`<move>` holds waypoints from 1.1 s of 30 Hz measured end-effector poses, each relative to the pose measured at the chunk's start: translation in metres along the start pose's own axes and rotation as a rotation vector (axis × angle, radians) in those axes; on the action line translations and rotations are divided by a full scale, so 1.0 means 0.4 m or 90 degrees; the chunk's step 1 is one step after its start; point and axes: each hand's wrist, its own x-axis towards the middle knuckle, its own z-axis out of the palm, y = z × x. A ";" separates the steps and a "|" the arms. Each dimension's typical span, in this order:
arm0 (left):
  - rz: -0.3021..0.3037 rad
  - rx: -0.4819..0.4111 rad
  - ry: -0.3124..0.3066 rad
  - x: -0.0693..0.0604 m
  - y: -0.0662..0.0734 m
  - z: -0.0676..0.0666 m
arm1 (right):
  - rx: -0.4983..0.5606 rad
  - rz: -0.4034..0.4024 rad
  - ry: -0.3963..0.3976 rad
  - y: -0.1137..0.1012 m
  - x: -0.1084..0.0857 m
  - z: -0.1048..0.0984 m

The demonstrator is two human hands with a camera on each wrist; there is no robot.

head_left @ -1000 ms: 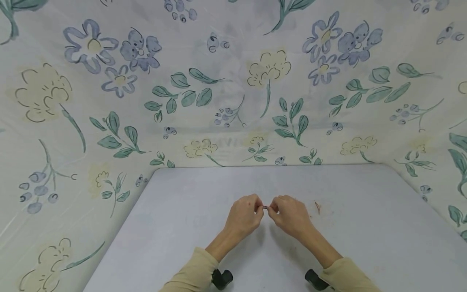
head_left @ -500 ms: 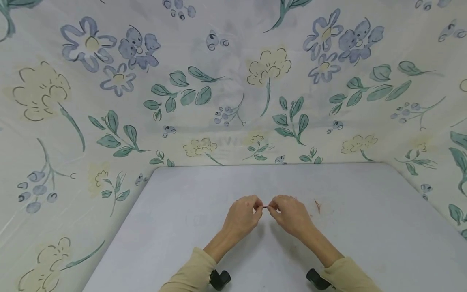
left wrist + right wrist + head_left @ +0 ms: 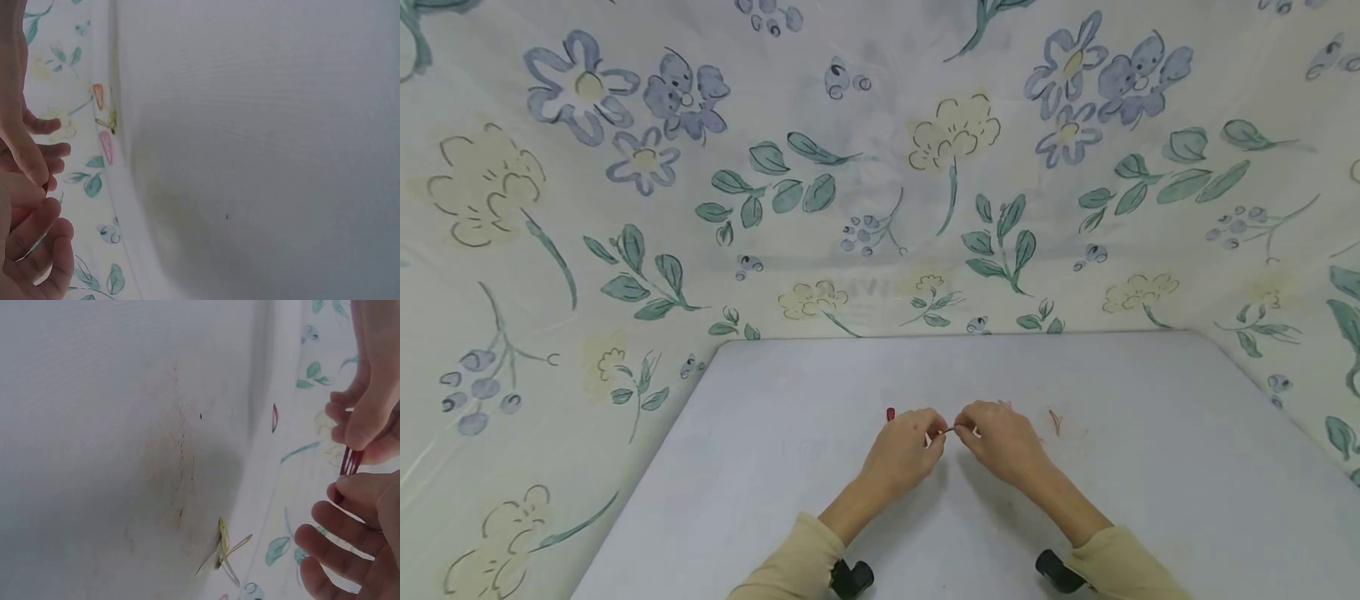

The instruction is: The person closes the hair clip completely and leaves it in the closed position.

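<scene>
Both hands meet above the table. My left hand point(image 3: 901, 450) and my right hand point(image 3: 1003, 442) each pinch one end of a small dark red clip point(image 3: 950, 430) between thumb and forefinger. In the right wrist view, the red clip point(image 3: 351, 461) shows several thin parallel strips. The left hand point(image 3: 373, 406) is at its upper end and the right hand point(image 3: 350, 534) at its lower end. In the left wrist view, fingers hide most of it; the left hand point(image 3: 37, 244) lies below the right hand point(image 3: 19, 125).
Another red clip point(image 3: 891, 413) lies on the white table point(image 3: 760, 433) beyond the left hand. An orange clip point(image 3: 1055, 422) lies right of the right hand. The left wrist view shows a pink clip point(image 3: 106, 147) and a yellow one point(image 3: 112, 120). Flowered cloth point(image 3: 865, 275) rises behind.
The left hand has shifted slightly right and down, and the held clip now tilts between the hands. A red clip has come into view beyond the left hand.
</scene>
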 end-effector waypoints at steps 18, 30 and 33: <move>-0.013 -0.020 -0.039 -0.007 -0.008 0.016 | 0.051 -0.009 -0.110 0.022 -0.011 -0.001; 0.020 0.057 0.027 0.028 -0.054 -0.005 | 0.144 0.027 -0.065 0.003 0.019 0.003; 0.035 0.072 0.049 0.037 -0.066 -0.010 | 0.190 0.052 -0.059 -0.005 0.031 -0.002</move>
